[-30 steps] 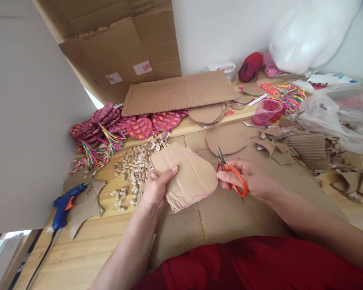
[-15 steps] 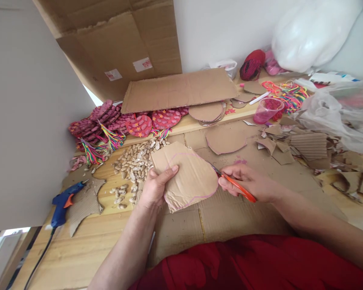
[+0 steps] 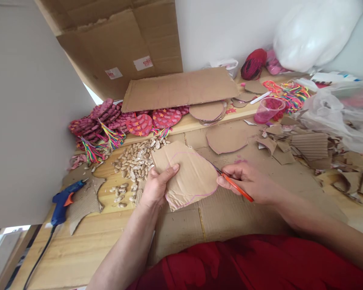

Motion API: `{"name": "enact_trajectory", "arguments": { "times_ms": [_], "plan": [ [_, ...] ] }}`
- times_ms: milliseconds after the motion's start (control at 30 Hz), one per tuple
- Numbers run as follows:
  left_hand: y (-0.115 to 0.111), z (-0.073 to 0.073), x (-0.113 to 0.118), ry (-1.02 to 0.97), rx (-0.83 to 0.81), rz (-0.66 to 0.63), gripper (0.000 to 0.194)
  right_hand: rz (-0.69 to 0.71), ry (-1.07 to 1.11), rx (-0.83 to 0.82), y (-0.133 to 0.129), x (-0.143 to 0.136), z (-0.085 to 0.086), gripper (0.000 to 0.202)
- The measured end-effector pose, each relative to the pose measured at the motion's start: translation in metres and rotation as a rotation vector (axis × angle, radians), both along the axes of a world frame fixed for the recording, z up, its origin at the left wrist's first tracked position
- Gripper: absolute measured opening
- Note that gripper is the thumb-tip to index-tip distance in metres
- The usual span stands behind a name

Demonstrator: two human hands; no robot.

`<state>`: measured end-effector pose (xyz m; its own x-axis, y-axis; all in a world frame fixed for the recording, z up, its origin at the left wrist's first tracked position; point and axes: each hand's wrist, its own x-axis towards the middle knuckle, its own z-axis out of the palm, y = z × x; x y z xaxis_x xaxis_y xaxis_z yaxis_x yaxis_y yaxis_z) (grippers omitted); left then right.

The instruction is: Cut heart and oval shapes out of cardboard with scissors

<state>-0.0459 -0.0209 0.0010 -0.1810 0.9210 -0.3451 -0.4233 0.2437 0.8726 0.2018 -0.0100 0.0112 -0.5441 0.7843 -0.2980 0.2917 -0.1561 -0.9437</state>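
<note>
Wooden surface (image 3: 87,251) carries flat cardboard (image 3: 245,217) across its middle. Above that I've got the cardboard piece (image 3: 196,173), purple outline drawn on it, well in from the surface's left edge. Glue gun (image 3: 60,207) lies near that edge. Left hand (image 3: 159,185) pinches the piece, thumb on top, fingers underneath hidden. Right hand (image 3: 245,177) is closed round the orange scissors (image 3: 237,188). Change: a second ago the blades pointed up, off the piece; now they lie along its right edge, at the line. Meaning: looks like cutting position; can't tell if they're biting.
</note>
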Motion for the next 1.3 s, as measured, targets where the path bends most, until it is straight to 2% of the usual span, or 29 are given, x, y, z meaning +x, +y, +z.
{"name": "enact_trajectory", "arguments": {
  "times_ms": [200, 400, 567, 767, 833, 933, 1100, 1300],
  "plan": [
    [-0.001, 0.002, 0.0, 0.007, -0.014, -0.01, 0.052, -0.034, 0.009, -0.039, 0.001, -0.001, -0.003, 0.051],
    [-0.004, 0.004, 0.0, 0.003, -0.046, -0.091, 0.047, -0.207, 0.139, -0.064, 0.01, 0.002, -0.008, 0.047],
    [-0.007, 0.002, 0.003, 0.013, -0.055, -0.186, 0.051, -0.188, 0.17, -0.131, 0.006, -0.006, -0.007, 0.042],
    [-0.006, -0.009, -0.001, -0.016, -0.007, -0.211, 0.039, -0.384, 0.205, 0.003, -0.001, -0.017, -0.02, 0.036],
    [-0.005, -0.011, -0.001, -0.034, -0.004, -0.229, 0.037, -0.407, 0.2, 0.041, -0.002, -0.018, -0.023, 0.034],
    [-0.005, -0.011, 0.003, -0.042, 0.007, -0.219, 0.049, -0.346, 0.213, 0.05, -0.003, -0.02, -0.021, 0.034],
    [-0.002, -0.001, 0.0, -0.007, 0.048, -0.135, 0.067, -0.153, 0.174, -0.082, -0.006, -0.015, -0.013, 0.041],
    [-0.004, 0.001, -0.008, 0.039, 0.075, -0.139, 0.057, 0.011, 0.12, -0.022, -0.006, -0.007, -0.014, 0.044]
  ]
}}
